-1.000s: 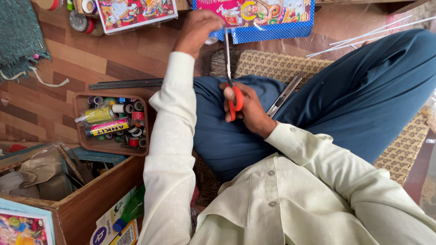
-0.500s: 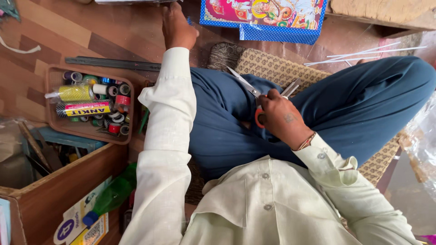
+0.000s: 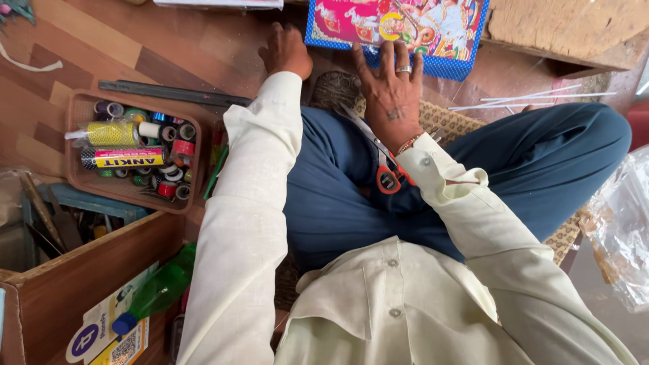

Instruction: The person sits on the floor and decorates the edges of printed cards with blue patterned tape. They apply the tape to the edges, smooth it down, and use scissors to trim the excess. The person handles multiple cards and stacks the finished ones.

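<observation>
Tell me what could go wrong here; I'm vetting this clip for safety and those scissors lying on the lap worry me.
The orange-handled scissors lie loose on the thigh, partly under the right hand's wrist, so they might slide off or nick the leg. Both hands, the left hand too, reach toward the colourful picture; leaning further could tip them.

Right hand (image 3: 391,101) on colourful picture (image 3: 399,30), scissors (image 3: 378,159) on lap

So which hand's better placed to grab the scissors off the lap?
Right, probably. The right hand lies flat on the colourful picture, and the orange-handled scissors sit just beside its wrist. The left hand is on the floor, farther away.
</observation>
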The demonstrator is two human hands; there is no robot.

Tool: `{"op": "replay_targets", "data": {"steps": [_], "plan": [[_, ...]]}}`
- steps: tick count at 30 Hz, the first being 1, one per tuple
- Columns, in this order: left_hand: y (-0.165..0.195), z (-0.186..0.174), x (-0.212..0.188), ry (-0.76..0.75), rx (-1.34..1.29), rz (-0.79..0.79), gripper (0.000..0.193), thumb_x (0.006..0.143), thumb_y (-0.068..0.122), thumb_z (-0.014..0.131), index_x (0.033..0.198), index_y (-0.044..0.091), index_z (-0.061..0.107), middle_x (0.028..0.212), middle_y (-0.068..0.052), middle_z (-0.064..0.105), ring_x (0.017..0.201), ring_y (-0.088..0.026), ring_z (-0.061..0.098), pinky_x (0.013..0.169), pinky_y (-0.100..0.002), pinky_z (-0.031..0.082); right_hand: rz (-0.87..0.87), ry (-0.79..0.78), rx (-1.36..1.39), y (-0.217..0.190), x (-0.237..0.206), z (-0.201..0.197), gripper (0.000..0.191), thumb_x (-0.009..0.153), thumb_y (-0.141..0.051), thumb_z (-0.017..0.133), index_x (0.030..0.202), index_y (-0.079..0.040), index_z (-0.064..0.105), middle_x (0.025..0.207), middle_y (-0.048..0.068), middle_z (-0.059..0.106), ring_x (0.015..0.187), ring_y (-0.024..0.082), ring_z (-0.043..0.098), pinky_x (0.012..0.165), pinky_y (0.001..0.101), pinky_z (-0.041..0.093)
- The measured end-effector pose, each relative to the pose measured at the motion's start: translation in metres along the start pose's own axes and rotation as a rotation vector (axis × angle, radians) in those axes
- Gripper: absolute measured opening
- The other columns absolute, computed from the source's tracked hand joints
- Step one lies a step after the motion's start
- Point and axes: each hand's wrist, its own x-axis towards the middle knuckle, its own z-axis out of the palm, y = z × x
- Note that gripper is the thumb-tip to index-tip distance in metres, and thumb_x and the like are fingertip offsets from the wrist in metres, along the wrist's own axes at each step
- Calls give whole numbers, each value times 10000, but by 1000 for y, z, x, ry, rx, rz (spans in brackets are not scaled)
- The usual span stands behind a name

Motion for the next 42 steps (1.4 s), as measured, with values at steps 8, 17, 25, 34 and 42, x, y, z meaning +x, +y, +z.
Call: {"op": "replay_targets", "data": {"steps": [8, 17, 25, 34, 42], "plan": [[-3, -12, 1, 12, -1078, -8, 290, 834, 24, 598, 1082, -1, 747, 993, -117, 797, 898, -235, 790, 823, -402, 634, -39, 92, 206, -10, -14, -31, 868, 793, -249, 855, 1534, -132, 418, 1379, 266, 520, 1351, 428, 448, 1156, 661, 250], [48, -52, -61, -490, -1580, -108, 153, 917, 121, 703, 1039, 28, 700, 940, -103, 747, 695, -182, 705, 544, -331, 574, 1018, 95, 2448, -27, -39, 7, 426, 858, -258, 754, 1227, -122, 590, 1200, 63, 674, 1099, 196, 672, 911, 373, 577], [118, -30, -164, -736, -1766, -110, 238, 961, 219, 661, 1083, 15, 662, 968, -89, 747, 773, -193, 737, 671, -331, 621, 1052, 560, 2191, 24, -33, -33, 310, 876, -122, 763, 1131, -4, 634, 980, 106, 737, 841, 231, 725, 756, 394, 605], [130, -144, -148, 471, -504, 722, 699, 844, 281, 912, 1348, -39, 549, 1264, -268, 626, 1134, -460, 622, 971, -511, 500, 680, 205, 1568, 80, -62, -138, 285, 860, -1, 781, 1120, 5, 666, 980, 95, 760, 821, 176, 731, 736, 329, 604], [109, -181, -70, 499, -920, 646, 377, 856, 85, 933, 1124, -13, 687, 1056, -112, 781, 968, -249, 733, 899, -375, 583, -168, 33, 277, 200, 62, -202, 296, 888, -258, 896, 1069, -54, 781, 861, 147, 707, 723, 296, 669, 678, 416, 525]]}}
